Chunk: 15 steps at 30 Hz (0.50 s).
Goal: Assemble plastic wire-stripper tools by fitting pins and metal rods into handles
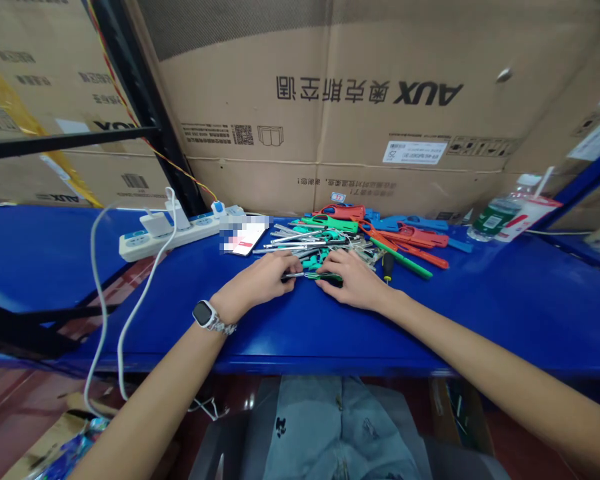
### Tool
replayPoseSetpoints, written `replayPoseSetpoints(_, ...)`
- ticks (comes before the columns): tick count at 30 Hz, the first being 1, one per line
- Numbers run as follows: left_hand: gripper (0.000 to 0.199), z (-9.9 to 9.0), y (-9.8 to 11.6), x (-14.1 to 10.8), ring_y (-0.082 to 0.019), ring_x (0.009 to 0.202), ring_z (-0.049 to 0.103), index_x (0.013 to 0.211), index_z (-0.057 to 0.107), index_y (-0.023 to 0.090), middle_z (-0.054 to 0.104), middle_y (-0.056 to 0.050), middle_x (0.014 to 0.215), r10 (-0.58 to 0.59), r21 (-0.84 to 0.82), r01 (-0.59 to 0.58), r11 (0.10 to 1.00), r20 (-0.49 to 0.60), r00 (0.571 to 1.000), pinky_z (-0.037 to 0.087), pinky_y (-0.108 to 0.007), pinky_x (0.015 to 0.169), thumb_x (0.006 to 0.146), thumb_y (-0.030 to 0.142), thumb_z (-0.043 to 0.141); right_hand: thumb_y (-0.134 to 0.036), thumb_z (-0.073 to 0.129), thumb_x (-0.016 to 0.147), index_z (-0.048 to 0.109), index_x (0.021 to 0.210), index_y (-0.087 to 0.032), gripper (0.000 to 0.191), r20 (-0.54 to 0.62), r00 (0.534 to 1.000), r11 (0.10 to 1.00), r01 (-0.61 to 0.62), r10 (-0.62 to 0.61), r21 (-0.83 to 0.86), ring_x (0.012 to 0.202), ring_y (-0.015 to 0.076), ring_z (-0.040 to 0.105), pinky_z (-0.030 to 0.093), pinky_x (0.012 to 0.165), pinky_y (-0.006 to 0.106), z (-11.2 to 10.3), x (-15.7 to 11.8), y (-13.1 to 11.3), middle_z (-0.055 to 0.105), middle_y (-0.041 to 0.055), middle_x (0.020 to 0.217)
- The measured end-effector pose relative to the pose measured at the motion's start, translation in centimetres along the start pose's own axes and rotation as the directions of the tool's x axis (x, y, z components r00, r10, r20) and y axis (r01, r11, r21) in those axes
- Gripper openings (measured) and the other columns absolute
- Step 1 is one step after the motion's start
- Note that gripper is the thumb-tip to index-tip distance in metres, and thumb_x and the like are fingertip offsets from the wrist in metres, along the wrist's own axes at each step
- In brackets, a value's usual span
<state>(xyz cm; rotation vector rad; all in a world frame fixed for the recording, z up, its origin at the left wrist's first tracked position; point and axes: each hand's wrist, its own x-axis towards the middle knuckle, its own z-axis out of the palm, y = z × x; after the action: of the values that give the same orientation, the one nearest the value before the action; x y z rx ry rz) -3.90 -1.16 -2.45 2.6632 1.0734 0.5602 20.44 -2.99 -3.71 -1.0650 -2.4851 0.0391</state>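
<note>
My left hand (273, 277), with a watch on its wrist, pinches the thin metallic end of a long-nosed lighter (310, 275) just above the blue table. My right hand (353, 279) is closed on the lighter's other, green-and-dark end. Fingers cover much of it, so its details are hard to make out. Directly behind both hands lies a pile of metal lighter tubes (300, 235) mixed with teal plastic pieces. Red lighter casings (420, 235) and a green casing (343, 225) lie beyond and to the right. A black-and-yellow screwdriver (387, 267) lies by my right hand.
A white power strip (180, 235) with plugs and hanging cables stands left, beside a phone (250, 237). A bottle (500, 213) and a paper cup (527, 217) with a straw stand at the back right. Large cardboard boxes (360, 133) wall off the blue table's (290, 333) rear.
</note>
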Motion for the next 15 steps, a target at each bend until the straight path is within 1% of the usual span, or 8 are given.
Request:
replayPoseSetpoints(3,0.02,0.0,0.1,-0.1,-0.019,0.086,0.063,0.099,0.066,0.018,0.066,-0.006,0.097,0.026,-0.04,-0.026,0.999,-0.013,1.0,0.051,-0.033,0.079,0.085,0.009,0.056,-0.03,0.063,0.095,0.072,0.101,-0.02,0.014,-0.02,1.0,1.0,0.011,-0.011,0.001,0.099,0.025,0.059,0.04,0.086,0.041,0.1,-0.1,0.1,0.068,0.007,0.098)
replayPoseSetpoints(7,0.022,0.3,0.3,0.0,-0.018,0.083,0.063,0.102,0.068,0.017,0.066,-0.007,0.102,0.034,-0.036,-0.034,0.999,-0.013,0.999,0.052,-0.032,0.077,0.088,0.008,0.053,-0.027,0.064,0.094,0.072,0.101,-0.019,0.013,-0.032,0.999,1.0,0.007,-0.007,0.011,0.099,0.0249,0.059,0.039,0.087,0.041,0.3,-0.1,0.0,0.067,0.0071,0.098)
replayPoseSetpoints(11,0.021,0.7,0.3,0.2,-0.019,0.087,0.065,0.103,0.069,0.017,0.068,-0.008,0.103,0.054,-0.047,-0.055,0.997,-0.012,0.998,0.054,-0.035,0.082,0.09,0.009,0.054,-0.027,0.064,0.094,0.072,0.099,-0.02,0.012,-0.044,0.999,0.999,-0.007,0.009,0.037,0.098,0.0243,0.059,0.039,0.087,0.041,0.5,-0.2,0.0,0.068,0.0067,0.097)
replayPoseSetpoints(15,0.02,1.1,0.0,0.2,-0.022,0.094,0.067,0.105,0.072,0.017,0.069,-0.01,0.105,0.061,-0.032,-0.062,0.998,-0.016,0.998,0.054,-0.039,0.088,0.094,0.016,0.056,-0.027,0.065,0.094,0.073,0.096,-0.019,0.012,-0.052,0.998,0.998,-0.018,0.021,0.054,0.098,0.0242,0.06,0.039,0.086,0.041,0.6,-0.2,-0.1,0.067,0.0071,0.097)
